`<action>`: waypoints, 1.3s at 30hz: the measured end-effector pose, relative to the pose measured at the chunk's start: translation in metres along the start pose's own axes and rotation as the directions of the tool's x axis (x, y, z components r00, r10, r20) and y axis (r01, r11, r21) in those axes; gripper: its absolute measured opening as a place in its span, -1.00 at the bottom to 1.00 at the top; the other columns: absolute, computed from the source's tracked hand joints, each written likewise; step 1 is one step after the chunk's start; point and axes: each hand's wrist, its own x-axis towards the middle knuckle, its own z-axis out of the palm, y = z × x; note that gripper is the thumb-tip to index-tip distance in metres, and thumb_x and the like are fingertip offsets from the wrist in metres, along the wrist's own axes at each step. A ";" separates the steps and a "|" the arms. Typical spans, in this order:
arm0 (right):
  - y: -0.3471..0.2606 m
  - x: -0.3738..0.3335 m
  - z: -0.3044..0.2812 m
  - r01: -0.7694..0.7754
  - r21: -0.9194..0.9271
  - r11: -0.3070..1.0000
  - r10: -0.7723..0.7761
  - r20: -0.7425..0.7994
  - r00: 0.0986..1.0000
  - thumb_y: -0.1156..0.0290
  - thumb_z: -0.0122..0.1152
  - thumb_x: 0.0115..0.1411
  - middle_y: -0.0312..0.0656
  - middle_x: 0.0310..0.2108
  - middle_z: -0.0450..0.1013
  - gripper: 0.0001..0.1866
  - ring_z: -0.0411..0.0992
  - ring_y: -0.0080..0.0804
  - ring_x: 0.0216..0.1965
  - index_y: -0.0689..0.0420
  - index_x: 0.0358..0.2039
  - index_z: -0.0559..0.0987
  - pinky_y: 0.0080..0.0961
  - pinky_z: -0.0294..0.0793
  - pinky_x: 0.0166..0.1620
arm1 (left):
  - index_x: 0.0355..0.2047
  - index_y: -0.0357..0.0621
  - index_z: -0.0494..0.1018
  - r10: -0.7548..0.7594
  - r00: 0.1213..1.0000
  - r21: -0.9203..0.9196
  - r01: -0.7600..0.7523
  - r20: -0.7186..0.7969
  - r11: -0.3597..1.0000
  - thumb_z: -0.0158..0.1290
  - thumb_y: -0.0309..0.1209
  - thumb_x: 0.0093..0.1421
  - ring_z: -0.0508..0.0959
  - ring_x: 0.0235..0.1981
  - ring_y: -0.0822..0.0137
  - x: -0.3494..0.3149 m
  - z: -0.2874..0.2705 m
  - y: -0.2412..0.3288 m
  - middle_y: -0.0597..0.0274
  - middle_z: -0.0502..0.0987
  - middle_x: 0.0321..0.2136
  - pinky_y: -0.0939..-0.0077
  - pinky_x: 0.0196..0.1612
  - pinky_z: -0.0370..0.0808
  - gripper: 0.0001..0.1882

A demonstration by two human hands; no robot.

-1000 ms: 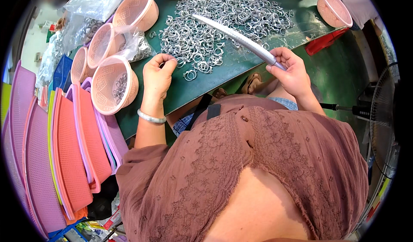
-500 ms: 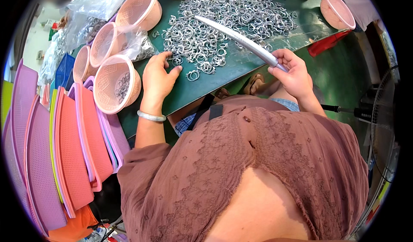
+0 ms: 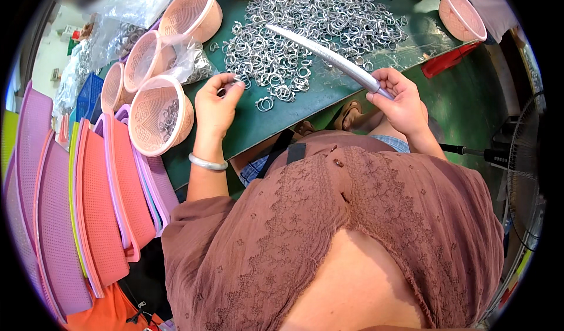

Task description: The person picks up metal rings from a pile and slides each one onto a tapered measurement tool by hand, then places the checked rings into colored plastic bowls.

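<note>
My right hand point(image 3: 402, 100) is wrapped round the thick end of a tapered silver ring mandrel point(image 3: 330, 56). Its narrow tip points up and left over a broad pile of silver rings point(image 3: 317, 13) on the green table point(image 3: 294, 111). At the pile's near left edge, the thumb and fingers of my left hand point(image 3: 214, 109) pinch a single silver ring point(image 3: 237, 80). That ring is partly hidden by the fingertips. One loose ring point(image 3: 264, 103) lies close by, nearer the table edge. Left of this hand stands a pink basket point(image 3: 186, 125) with some rings in it.
Several more pink baskets point(image 3: 208, 22) stand along the table's left side, beside a clear plastic bag point(image 3: 179, 66). Another pink basket point(image 3: 461, 14) is at the right corner. Stacked coloured baskets point(image 3: 97, 204) are at lower left. A fan point(image 3: 524, 166) stands at far right.
My left hand has closed its thumb and fingers on a ring and lifted it slightly from the pile's edge. The right hand and mandrel have barely moved.
</note>
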 end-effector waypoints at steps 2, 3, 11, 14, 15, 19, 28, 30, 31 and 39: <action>0.001 0.000 -0.001 0.001 0.002 1.000 -0.001 0.004 1.000 0.71 0.11 -0.08 -0.27 -0.44 0.40 -0.70 0.34 -0.67 -0.39 0.30 -0.26 0.38 -0.73 0.31 -0.30 | -0.36 -0.24 0.40 -0.118 0.978 -0.511 0.191 0.173 0.838 0.03 -0.43 0.07 0.35 -0.56 0.50 0.002 -0.005 0.010 0.34 0.38 -0.56 0.69 -0.50 0.28 -0.85; 0.001 0.000 -0.001 0.005 0.007 1.000 -0.005 -0.001 1.000 0.71 0.11 -0.08 -0.28 -0.45 0.39 -0.70 0.33 -0.67 -0.40 0.29 -0.27 0.38 -0.74 0.30 -0.32 | -0.31 -0.23 0.38 -0.109 0.948 -0.689 0.295 0.301 0.663 0.00 -0.44 0.10 0.34 -0.55 0.49 0.004 -0.009 0.011 0.31 0.39 -0.54 0.69 -0.49 0.29 -0.84; -0.011 -0.006 0.005 0.063 -0.121 0.991 -0.050 0.103 0.993 0.67 0.12 -0.10 -0.37 -0.55 0.31 -0.75 0.23 -0.70 -0.51 0.24 -0.33 0.42 -0.73 0.23 -0.45 | -0.24 -0.18 0.36 -0.017 0.957 -0.834 0.261 0.290 0.487 -0.06 -0.48 0.13 0.36 -0.50 0.46 0.008 0.010 0.015 0.25 0.41 -0.45 0.63 -0.47 0.29 -0.83; -0.018 -0.008 0.007 0.053 -0.156 0.986 -0.037 0.102 0.994 0.67 0.12 -0.10 -0.35 -0.58 0.31 -0.76 0.24 -0.69 -0.52 0.24 -0.34 0.42 -0.72 0.24 -0.46 | -0.30 -0.22 0.40 -0.068 0.983 -0.824 0.179 0.169 0.538 -0.02 -0.53 0.09 0.37 -0.57 0.49 0.006 0.023 0.023 0.23 0.44 -0.51 0.68 -0.52 0.31 -0.86; -0.019 -0.008 0.008 0.054 -0.168 0.984 -0.036 0.106 0.994 0.67 0.12 -0.10 -0.34 -0.58 0.32 -0.76 0.24 -0.69 -0.52 0.24 -0.34 0.42 -0.71 0.24 -0.46 | -0.30 -0.23 0.40 -0.094 0.988 -0.813 0.156 0.124 0.561 -0.02 -0.53 0.10 0.37 -0.58 0.50 0.006 0.026 0.024 0.23 0.45 -0.51 0.70 -0.54 0.31 -0.86; -0.013 -0.009 0.006 0.077 -0.143 0.987 -0.069 0.060 0.996 0.67 0.12 -0.10 -0.33 -0.58 0.33 -0.76 0.25 -0.69 -0.53 0.24 -0.34 0.42 -0.71 0.25 -0.46 | -0.31 -0.26 0.39 -0.159 0.987 -0.792 0.094 -0.004 0.603 -0.02 -0.55 0.09 0.38 -0.64 0.54 0.011 0.036 0.029 0.24 0.46 -0.53 0.75 -0.61 0.30 -0.87; -0.008 -0.009 0.009 0.164 -0.253 0.953 -0.169 0.003 0.986 0.65 0.13 -0.10 -0.26 -0.60 0.35 -0.77 0.28 -0.60 -0.58 0.22 -0.35 0.42 -0.66 0.27 -0.49 | -0.30 -0.26 0.38 -0.052 0.999 -0.796 0.037 0.007 0.604 -0.05 -0.54 0.09 0.36 -0.57 0.49 0.009 0.047 0.032 0.25 0.43 -0.50 0.66 -0.52 0.29 -0.86; -0.010 -0.009 0.009 0.169 -0.262 0.950 -0.176 -0.002 0.984 0.65 0.13 -0.09 -0.24 -0.60 0.35 -0.77 0.29 -0.57 -0.59 0.21 -0.35 0.42 -0.65 0.28 -0.48 | -0.30 -0.24 0.38 -0.049 0.999 -0.797 0.038 0.011 0.603 -0.04 -0.44 0.11 0.35 -0.56 0.48 0.007 0.048 0.037 0.25 0.42 -0.50 0.63 -0.49 0.28 -0.84; -0.011 -0.009 0.009 0.175 -0.274 0.946 -0.182 0.000 0.983 0.64 0.13 -0.09 -0.23 -0.59 0.36 -0.77 0.30 -0.55 -0.58 0.21 -0.35 0.42 -0.64 0.29 -0.48 | -0.29 -0.24 0.38 -0.050 0.999 -0.815 0.047 0.022 0.578 -0.03 -0.42 0.12 0.35 -0.56 0.48 0.007 0.047 0.036 0.26 0.42 -0.51 0.63 -0.50 0.28 -0.82; -0.009 -0.009 0.015 0.236 -0.316 0.919 -0.254 -0.016 0.967 0.60 0.13 -0.09 -0.15 -0.57 0.38 -0.78 0.38 -0.39 -0.55 0.21 -0.35 0.43 -0.57 0.34 -0.45 | -0.21 -0.24 0.36 -0.029 1.000 -0.812 0.017 0.000 0.583 -0.03 -0.43 0.14 0.34 -0.58 0.56 0.007 0.051 0.032 0.27 0.45 -0.45 0.73 -0.52 0.30 -0.78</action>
